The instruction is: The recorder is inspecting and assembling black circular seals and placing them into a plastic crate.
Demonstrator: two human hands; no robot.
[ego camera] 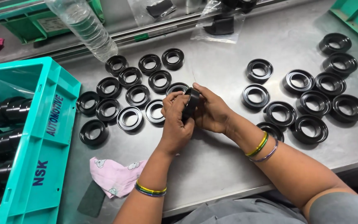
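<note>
Both my hands meet over the middle of a steel table [224, 161]. My left hand [175, 120] and my right hand [212, 111] hold one black ring seal [191, 103] on edge between their fingers. Just beyond my left hand, several black ring seals [130, 94] lie flat in rows. Another group of several black ring seals [311, 96] lies to the right of my right hand. Both wrists wear coloured bangles.
A teal plastic crate [42, 137] at the left holds stacked black seals. A pink cloth [114, 174] lies near the front edge. A clear plastic bottle [85, 27] lies at the back, clear bags [218, 25] with black parts beside it. Green crates stand at both back corners.
</note>
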